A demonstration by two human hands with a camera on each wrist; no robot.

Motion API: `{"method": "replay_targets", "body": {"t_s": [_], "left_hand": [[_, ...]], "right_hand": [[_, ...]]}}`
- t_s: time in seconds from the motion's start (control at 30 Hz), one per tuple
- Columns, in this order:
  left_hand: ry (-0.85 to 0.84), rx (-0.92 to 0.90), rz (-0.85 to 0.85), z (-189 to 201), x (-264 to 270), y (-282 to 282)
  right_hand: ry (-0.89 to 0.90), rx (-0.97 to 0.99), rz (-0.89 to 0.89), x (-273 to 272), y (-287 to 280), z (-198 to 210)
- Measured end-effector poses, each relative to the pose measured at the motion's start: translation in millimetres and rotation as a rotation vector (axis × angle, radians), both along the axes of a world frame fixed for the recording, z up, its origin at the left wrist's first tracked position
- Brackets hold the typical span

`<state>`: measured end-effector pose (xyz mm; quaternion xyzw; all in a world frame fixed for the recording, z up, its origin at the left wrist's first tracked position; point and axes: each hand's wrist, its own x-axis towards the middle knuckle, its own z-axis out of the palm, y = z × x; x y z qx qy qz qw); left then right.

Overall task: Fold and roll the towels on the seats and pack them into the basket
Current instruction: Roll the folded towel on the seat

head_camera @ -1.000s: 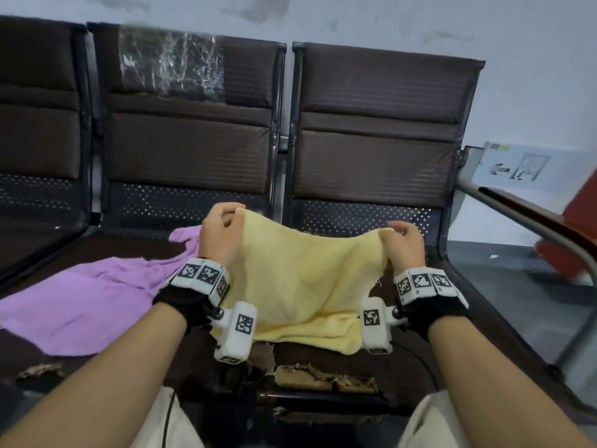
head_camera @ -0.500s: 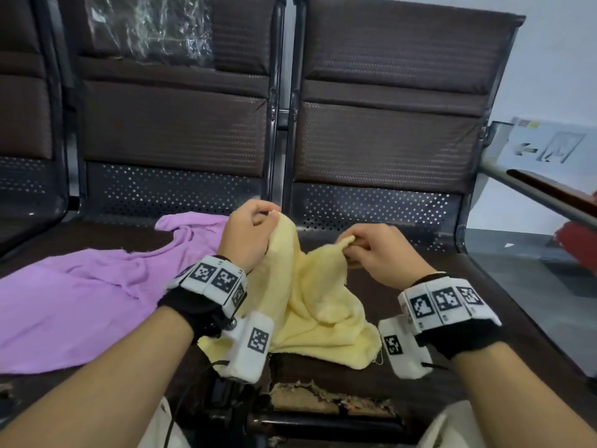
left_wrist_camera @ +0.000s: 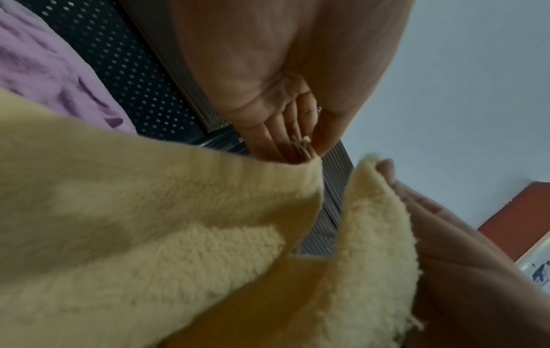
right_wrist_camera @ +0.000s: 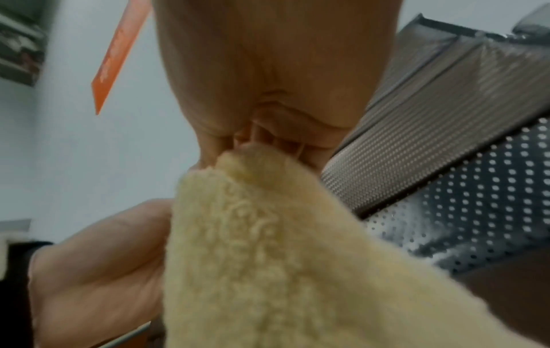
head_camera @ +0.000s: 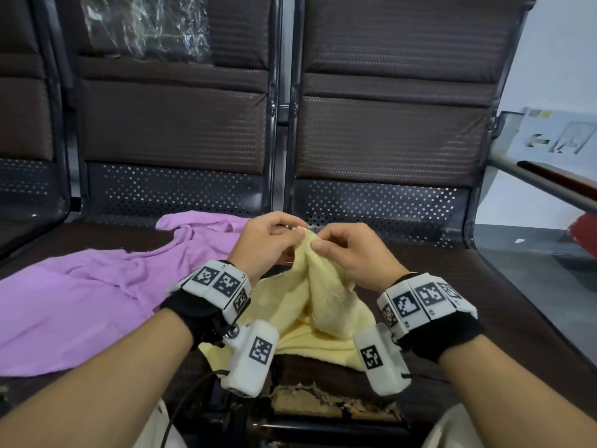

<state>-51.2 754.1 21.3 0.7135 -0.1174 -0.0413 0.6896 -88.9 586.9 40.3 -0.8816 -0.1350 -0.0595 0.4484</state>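
Three dark brown seats (head_camera: 403,286) in a row with padded backs and perforated metal panels fill most of the head view; crinkled clear plastic (head_camera: 145,27) clings to the middle backrest. Front edge of the nearest seat has torn padding (head_camera: 329,404) showing.

Purple towel (head_camera: 80,302) lies spread flat and a bit rumpled across the middle seat, its far corner bunched near the backrest, its near edge just beside the yellow one.

Yellow towel (head_camera: 310,328) sits at the front of the right-hand seat, lower part heaped on the cushion, upper part lifted into a peak between both hands. Fleecy pile is clear in both wrist views (left_wrist_camera: 178,259) (right_wrist_camera: 268,270).

Left hand (head_camera: 268,244) is raised over the seat, fingers curled, thumb and fingertips pinching a top edge of the yellow towel; left wrist view (left_wrist_camera: 282,106) shows the cloth edge caught between thumb and fingers.

Right hand (head_camera: 352,253) is just beside the left, nearly touching at the fingertips, fingers curled, pinching the towel's peak; right wrist view (right_wrist_camera: 268,106) shows the corner tucked into the pinch.

Both wrists carry black straps with white marker-tagged blocks (head_camera: 223,289), and a white camera pod (head_camera: 252,357) hangs under each.

Grey armrest rail (head_camera: 549,185) runs off right; a paper sign (head_camera: 562,140) with an arrow is on the white wall behind. Basket not visible in any view.
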Motion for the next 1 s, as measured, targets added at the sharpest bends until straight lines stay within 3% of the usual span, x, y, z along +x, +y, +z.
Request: {"method": "replay_targets", "body": {"t_s": [0.1,0.47,0.7,0.83,0.9,1.0], "left_hand": [[0.036,0.011,-0.032,0,-4,0],[0.151,-0.030,-0.133,4,-14,-3],[0.048,0.085,-0.125,0,-13,6],[-0.038,0.123,-0.040,2,-13,6],[-0.083,0.115,0.041,4,-13,6],[-0.093,0.083,0.138,6,-10,8]], "right_hand": [[0.035,-0.091,-0.012,1,-2,-3],[0.003,0.060,-0.237,5,5,-10],[0.041,0.152,-0.155,2,4,-6],[0.017,0.164,-0.094,-1,0,-6],[0.039,0.101,-0.032,-4,-3,-6],[0.085,-0.317,0.029,-9,-10,-9]]}}
